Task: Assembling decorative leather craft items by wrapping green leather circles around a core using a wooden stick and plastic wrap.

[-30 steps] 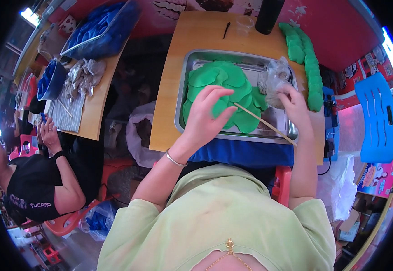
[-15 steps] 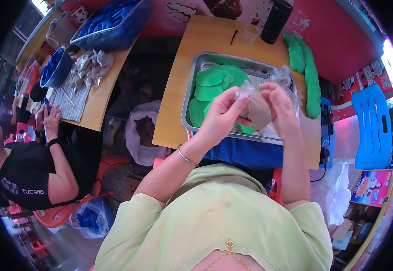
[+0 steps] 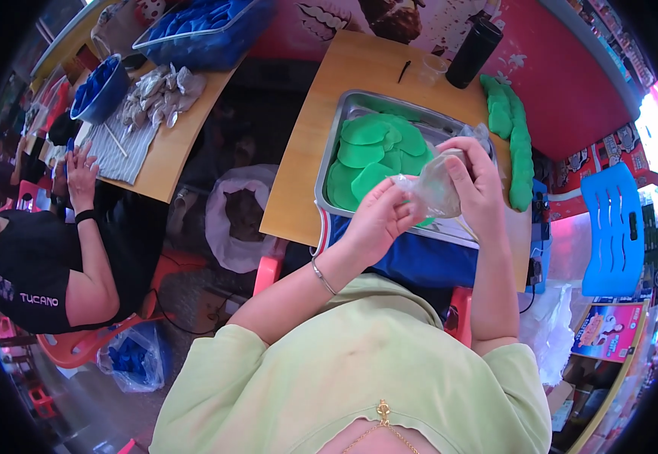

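Over the front of a metal tray, both my hands hold a small clear plastic bag point(image 3: 436, 195) with a flat, rounded, beige-grey piece inside. My left hand point(image 3: 378, 212) pinches the bag's gathered end between thumb and fingers. Wrapped round the filled part is my right hand point(image 3: 482, 180), its thumb on the near side. Flat green rounded pieces point(image 3: 367, 155) lie overlapping in the tray point(image 3: 324, 181). More clear plastic point(image 3: 482, 135) shows behind my right hand, partly hidden by it.
Long bumpy green strips point(image 3: 522, 163) lie along the table's right edge. A black bottle point(image 3: 474, 54), a clear cup point(image 3: 435, 68) and a black pen point(image 3: 404, 72) stand or lie at the back. At left, a person point(image 3: 49, 257) sits by another table; a white-lined bin point(image 3: 219, 238) is between.
The bag has turned in my hands: my right hand now wraps its filled part, while my left pulls the end out leftward and lower. The view has shifted slightly.
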